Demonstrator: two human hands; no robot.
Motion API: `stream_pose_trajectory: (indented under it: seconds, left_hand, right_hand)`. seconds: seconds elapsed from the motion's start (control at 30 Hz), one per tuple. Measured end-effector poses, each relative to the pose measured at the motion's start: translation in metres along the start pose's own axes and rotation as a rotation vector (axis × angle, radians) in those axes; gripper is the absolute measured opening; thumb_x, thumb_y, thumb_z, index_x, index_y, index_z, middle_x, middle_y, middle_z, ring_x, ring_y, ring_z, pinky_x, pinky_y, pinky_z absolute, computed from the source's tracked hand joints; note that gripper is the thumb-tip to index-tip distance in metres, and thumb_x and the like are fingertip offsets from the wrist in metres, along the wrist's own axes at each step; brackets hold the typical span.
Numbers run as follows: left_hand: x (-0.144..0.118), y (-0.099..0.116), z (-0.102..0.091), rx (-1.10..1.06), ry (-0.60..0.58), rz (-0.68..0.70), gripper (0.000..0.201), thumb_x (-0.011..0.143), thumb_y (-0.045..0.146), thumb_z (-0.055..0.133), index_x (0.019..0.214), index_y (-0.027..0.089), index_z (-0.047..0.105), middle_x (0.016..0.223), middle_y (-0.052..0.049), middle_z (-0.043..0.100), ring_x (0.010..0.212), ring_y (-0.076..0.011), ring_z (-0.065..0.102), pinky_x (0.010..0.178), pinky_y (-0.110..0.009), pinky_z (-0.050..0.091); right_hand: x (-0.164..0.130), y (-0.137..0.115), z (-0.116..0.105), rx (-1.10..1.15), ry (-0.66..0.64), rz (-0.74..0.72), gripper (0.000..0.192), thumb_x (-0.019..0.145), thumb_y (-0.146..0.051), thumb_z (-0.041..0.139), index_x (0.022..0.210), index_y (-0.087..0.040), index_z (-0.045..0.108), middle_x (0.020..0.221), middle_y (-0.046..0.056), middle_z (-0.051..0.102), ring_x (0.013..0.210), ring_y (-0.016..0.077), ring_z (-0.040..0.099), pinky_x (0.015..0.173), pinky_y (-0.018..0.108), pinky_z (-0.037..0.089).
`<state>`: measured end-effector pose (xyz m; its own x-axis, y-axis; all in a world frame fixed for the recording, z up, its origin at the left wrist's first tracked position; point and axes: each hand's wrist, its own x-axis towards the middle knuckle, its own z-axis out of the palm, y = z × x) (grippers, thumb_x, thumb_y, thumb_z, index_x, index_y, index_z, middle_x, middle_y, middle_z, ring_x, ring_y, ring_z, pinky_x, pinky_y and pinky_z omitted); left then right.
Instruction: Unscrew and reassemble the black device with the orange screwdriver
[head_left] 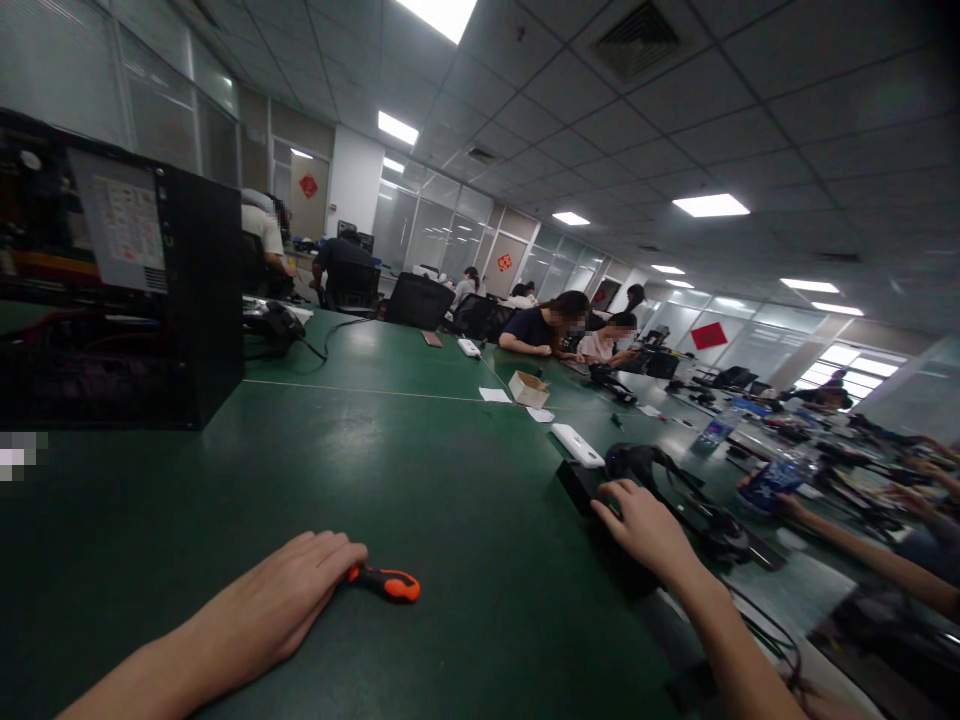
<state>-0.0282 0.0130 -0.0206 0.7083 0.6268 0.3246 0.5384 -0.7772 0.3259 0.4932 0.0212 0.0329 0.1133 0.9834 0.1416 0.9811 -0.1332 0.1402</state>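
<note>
On the green tabletop [360, 500], my left hand [281, 595] lies palm down, its fingers closed over a screwdriver [390, 583]. The black and orange handle sticks out to the right; the shaft is hidden under the hand. Farther right, my right hand [641, 525] rests with curled fingers on a dark box-shaped object [577, 487], whose exact kind is too dark to make out. Just beyond it lies a white power strip [576, 445]. At the left stands an open computer case [206, 290], with its inner parts and a labelled metal unit showing.
Black headgear with straps [675, 490] lies right of my right hand. A person's hand at the right holds a blue-labelled bottle [776, 485]. A small open box [529, 388] and paper slips [495, 395] sit mid-table. Several people work beyond.
</note>
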Motion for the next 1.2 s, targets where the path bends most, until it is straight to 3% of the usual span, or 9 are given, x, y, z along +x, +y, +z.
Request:
stream_pose_trajectory:
  seconds: [0.07, 0.2, 0.33, 0.53, 0.63, 0.7, 0.83, 1.03, 1.2]
  left_hand:
    - [-0.001, -0.002, 0.002, 0.021, 0.034, -0.016, 0.044, 0.097, 0.013, 0.045, 0.136, 0.030, 0.057, 0.126, -0.006, 0.070, 0.112, -0.0259, 0.069, 0.098, -0.039, 0.055]
    - [-0.003, -0.008, 0.007, 0.033, 0.086, -0.038, 0.042, 0.099, 0.018, 0.046, 0.137, 0.031, 0.058, 0.128, -0.005, 0.071, 0.117, -0.0280, 0.068, 0.103, -0.044, 0.054]
    - [-0.002, -0.006, 0.007, -0.012, 0.126, -0.077, 0.037, 0.101, 0.025, 0.046, 0.136, 0.030, 0.057, 0.128, -0.006, 0.071, 0.118, -0.0265, 0.068, 0.102, -0.040, 0.055]
    - [0.013, 0.015, -0.015, -0.171, 0.311, -0.226, 0.025, 0.102, 0.030, 0.045, 0.118, 0.023, 0.063, 0.107, -0.006, 0.074, 0.094, -0.0208, 0.073, 0.083, -0.030, 0.059]
    - [0.017, 0.020, -0.022, -0.188, 0.464, -0.323, 0.023, 0.099, 0.034, 0.050, 0.112, 0.021, 0.064, 0.102, -0.006, 0.075, 0.089, -0.0215, 0.073, 0.079, -0.031, 0.058]
    - [0.017, 0.021, -0.024, -0.192, 0.517, -0.358, 0.022, 0.098, 0.034, 0.051, 0.109, 0.021, 0.065, 0.100, -0.005, 0.075, 0.088, -0.0216, 0.072, 0.076, -0.030, 0.057]
    - [0.017, 0.027, -0.025, -0.200, 0.485, -0.300, 0.020, 0.098, 0.030, 0.052, 0.103, 0.020, 0.068, 0.097, -0.006, 0.075, 0.089, -0.0207, 0.070, 0.078, -0.031, 0.055]
    - [0.020, 0.034, -0.022, -0.245, 0.344, -0.226, 0.019, 0.097, 0.023, 0.053, 0.107, 0.020, 0.068, 0.100, -0.005, 0.073, 0.093, -0.0203, 0.069, 0.086, -0.033, 0.054]
    - [0.020, 0.034, -0.022, -0.284, 0.231, -0.260, 0.039, 0.086, 0.028, 0.070, 0.123, 0.020, 0.062, 0.114, -0.008, 0.070, 0.104, -0.0245, 0.067, 0.094, -0.038, 0.052]
  right_hand:
    - [0.018, -0.008, -0.008, -0.017, -0.024, 0.053, 0.047, 0.102, -0.045, 0.040, 0.130, -0.012, 0.058, 0.133, 0.021, 0.060, 0.117, 0.0298, 0.062, 0.097, 0.039, 0.046]
    - [0.046, -0.037, -0.012, -0.037, -0.125, 0.085, 0.035, 0.096, -0.032, 0.055, 0.122, -0.007, 0.059, 0.115, 0.024, 0.069, 0.105, 0.0321, 0.069, 0.085, 0.038, 0.050]
    - [0.039, -0.096, -0.018, -0.041, -0.126, 0.015, 0.035, 0.096, -0.022, 0.052, 0.128, -0.007, 0.051, 0.115, 0.024, 0.067, 0.102, 0.0331, 0.069, 0.080, 0.039, 0.051]
    - [-0.009, -0.205, -0.041, 0.166, -0.087, -0.429, 0.035, 0.099, -0.027, 0.049, 0.133, -0.020, 0.049, 0.130, 0.014, 0.060, 0.110, 0.0240, 0.063, 0.091, 0.034, 0.050]
    - [-0.025, -0.237, -0.044, 0.491, -0.062, -0.752, 0.034, 0.096, -0.029, 0.056, 0.128, -0.019, 0.053, 0.129, 0.013, 0.061, 0.113, 0.0253, 0.061, 0.098, 0.040, 0.048]
    - [-0.032, -0.248, -0.039, 0.751, -0.096, -0.835, 0.045, 0.092, -0.034, 0.064, 0.133, -0.020, 0.051, 0.130, 0.013, 0.061, 0.116, 0.0257, 0.059, 0.101, 0.044, 0.047]
    - [-0.041, -0.254, -0.020, 1.205, -0.163, -0.696, 0.077, 0.085, -0.040, 0.073, 0.149, -0.021, 0.035, 0.118, 0.010, 0.065, 0.103, 0.0215, 0.063, 0.096, 0.042, 0.050]
    - [-0.041, -0.262, -0.010, 1.526, -0.186, -0.535, 0.037, 0.086, -0.044, 0.071, 0.115, -0.021, 0.066, 0.108, 0.005, 0.069, 0.098, 0.0195, 0.064, 0.090, 0.035, 0.049]
    - [-0.022, -0.251, -0.003, 1.767, -0.060, -0.254, 0.041, 0.085, -0.057, 0.068, 0.098, -0.018, 0.068, 0.075, 0.000, 0.063, 0.066, 0.0145, 0.061, 0.067, 0.029, 0.049]
